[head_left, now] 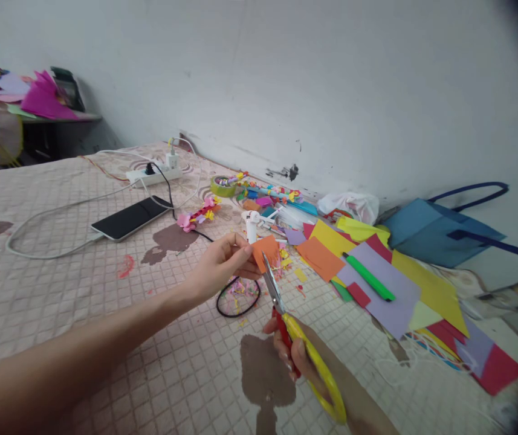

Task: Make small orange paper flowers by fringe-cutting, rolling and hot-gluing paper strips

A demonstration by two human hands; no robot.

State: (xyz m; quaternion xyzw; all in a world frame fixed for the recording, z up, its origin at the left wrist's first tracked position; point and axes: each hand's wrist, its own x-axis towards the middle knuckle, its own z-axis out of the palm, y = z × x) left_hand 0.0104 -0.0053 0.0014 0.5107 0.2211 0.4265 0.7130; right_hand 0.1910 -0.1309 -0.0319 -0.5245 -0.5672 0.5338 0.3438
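Note:
My left hand (222, 264) pinches a small orange paper piece (268, 250) above the patterned sheet. My right hand (297, 353) grips scissors (286, 314) with red and yellow handles; the blades point up into the lower edge of the orange piece. Small paper scraps (286, 261) lie on the sheet just behind the orange piece. A loop of black cord (238, 297) lies under my left hand.
Coloured paper sheets (390, 284) with a green marker (370, 278) spread to the right. A blue bag (440, 232) leans at the wall. A phone (129, 219), power strip (152, 175), cables, tape roll (222, 186) and craft bits lie behind.

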